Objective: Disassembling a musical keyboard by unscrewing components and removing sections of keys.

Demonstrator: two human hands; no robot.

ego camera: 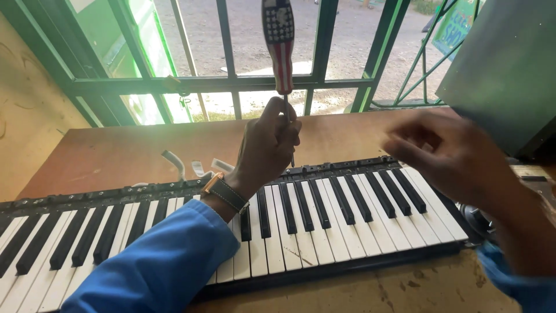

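Screwdriver (281, 55), held upright by left hand (267, 148) closed round the bare metal shank, just above the rear edge of the keyboard (324, 214); tip down at the dark strip behind the keys, near the keyboard's middle; patterned handle, red-and-white stripes below a starred dark panel, standing free above the fist, against the green window bars (231, 84) behind the keyboard. Judged light and rigid; shank thin, smooth and likely slippery for turning; handle thick and contoured, the better place for a firm grip, with fingers low on the shank only for steadying the tip. Top-heavy when pinched low, so prone to tipping. Right hand (449, 156) blurred, hovering over the keyboard's right end, empty as far as visible, fingers loosely bent; open or closing cannot be told. Keyboard itself: long, bare key bed without casing, lying across the wooden table (116, 153); probably awkward and flexible along its length, keys fragile under side load. Small white key pieces (200, 166) loose on the table just behind the keyboard, left of the gripping hand. Blue sleeve (168, 261) and wristwatch (223, 191) over the keys
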